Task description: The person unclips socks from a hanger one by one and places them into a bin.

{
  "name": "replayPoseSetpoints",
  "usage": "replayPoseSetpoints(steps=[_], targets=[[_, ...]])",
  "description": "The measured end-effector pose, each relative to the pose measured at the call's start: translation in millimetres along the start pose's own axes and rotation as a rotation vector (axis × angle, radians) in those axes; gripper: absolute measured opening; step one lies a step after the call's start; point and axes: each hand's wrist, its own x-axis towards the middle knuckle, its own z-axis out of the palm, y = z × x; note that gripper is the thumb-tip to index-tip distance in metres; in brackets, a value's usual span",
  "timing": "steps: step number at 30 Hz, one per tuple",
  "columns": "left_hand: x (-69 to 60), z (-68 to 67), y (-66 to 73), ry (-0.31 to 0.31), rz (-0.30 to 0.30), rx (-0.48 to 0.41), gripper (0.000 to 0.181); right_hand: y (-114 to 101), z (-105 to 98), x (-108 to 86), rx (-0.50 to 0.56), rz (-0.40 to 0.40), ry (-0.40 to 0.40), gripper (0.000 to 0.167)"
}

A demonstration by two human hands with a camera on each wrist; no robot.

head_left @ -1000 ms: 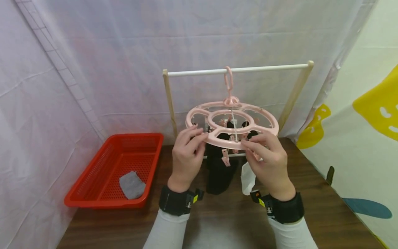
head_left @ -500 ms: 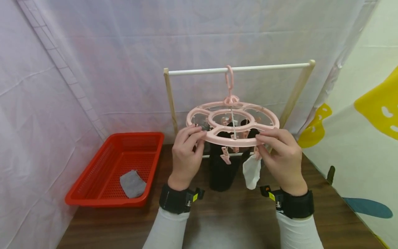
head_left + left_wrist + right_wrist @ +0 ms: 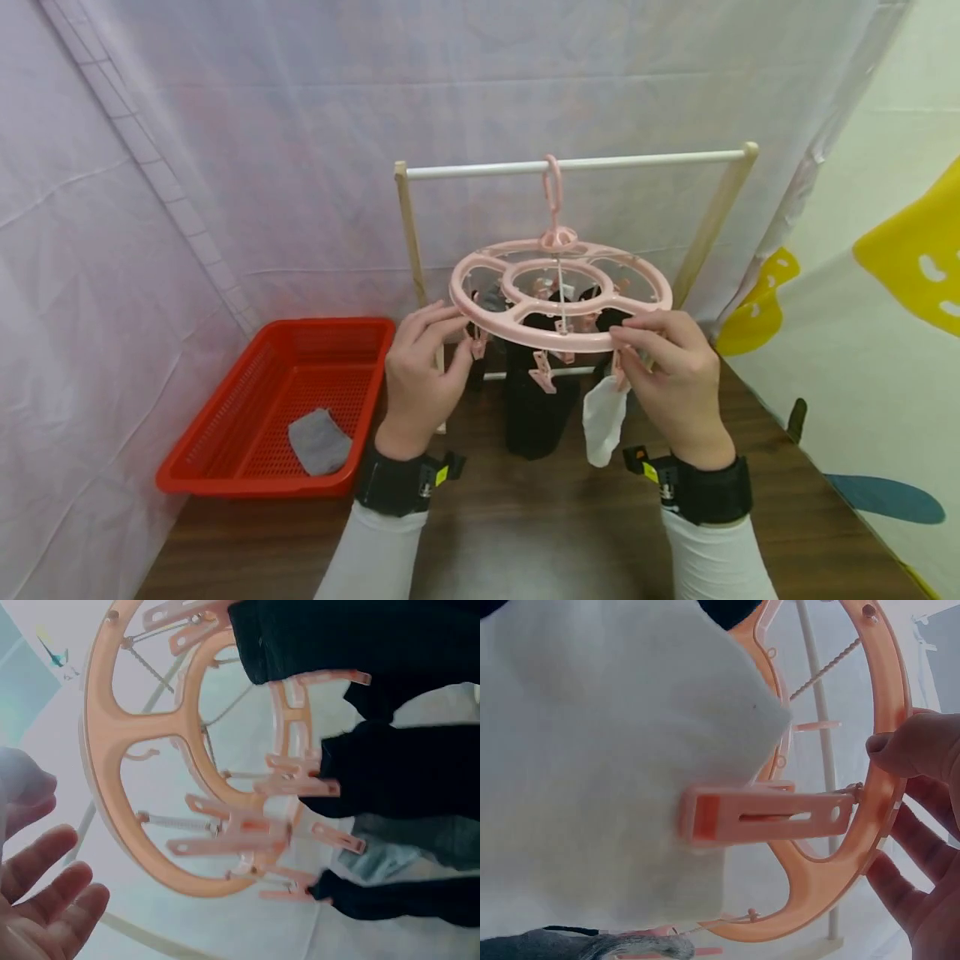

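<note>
While my right grip (image 3: 671,379) pinches the rim of the pink hanger (image 3: 547,340) at its near right side, thumb above and fingers below, my left grip (image 3: 423,367) is loose, its fingers parted and slightly bent just beside the rim's left edge. The hanger is a broad round frame with a smaller ring in the middle, joined to the outer one by forked spokes; its plastic is smooth and pale pink, and looks peach-orange in both wrist views. It hangs by a long looped hook (image 3: 552,192) over the white rail (image 3: 645,162) of a wooden-sided rack (image 3: 410,225), above the worktop (image 3: 525,508). Just under the hook sits a ribbed pink hub (image 3: 558,239), with thin lines running from it to the frame. Pink clips (image 3: 543,372) dangle below; one near my right grip holds a white cloth (image 3: 603,421), others hold black cloths (image 3: 534,421), and a greyish cloth (image 3: 420,840) hangs among them. To my left on the worktop, a red basket (image 3: 247,487) holds a flat grey cloth (image 3: 320,442).
</note>
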Motion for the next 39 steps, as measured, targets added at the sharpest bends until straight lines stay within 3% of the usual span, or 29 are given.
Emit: replayPoseSetpoints(steps=[5,9,14,17,19,21,24,28,33,39], targets=[[-12.9,-7.2,-7.4,-0.026,-0.054,-0.065,0.008,0,1,-0.4,-0.008,-0.001,-0.007,0.02],[-32.8,6.1,-9.6,-0.108,-0.122,-0.127,0.005,0,1,-0.9,-0.011,0.002,-0.006,0.024],[-58.7,33.8,-6.1,-0.234,-0.316,-0.215,0.035,-1,2,-2.9,-0.017,0.011,-0.011,0.033],[-68.5,45.1,-3.3,-0.313,-0.436,-0.312,0.055,-2,2,-3.9,-0.009,0.017,-0.016,0.023],[-72.7,50.0,-2.1,-0.362,-0.498,-0.374,0.06,-3,2,-4.2,-0.006,0.023,-0.018,0.014],[-76.9,53.9,-2.4,-0.406,-0.545,-0.416,0.06,-3,2,-4.0,-0.004,0.025,-0.017,0.018],[-82.3,59.3,-3.0,-0.462,-0.597,-0.466,0.054,-3,2,-3.4,-0.009,0.019,-0.015,0.024],[-87.7,65.8,-2.3,-0.513,-0.631,-0.531,0.041,-3,3,-2.4,-0.006,0.005,-0.006,0.014],[-91.7,69.1,0.0,-0.513,-0.646,-0.57,0.029,-3,4,-1.7,-0.026,0.001,-0.015,0.032],[-96.4,68.9,-1.1,-0.529,-0.672,-0.574,0.025,-5,5,-1.6,-0.066,0.035,-0.05,0.013]])
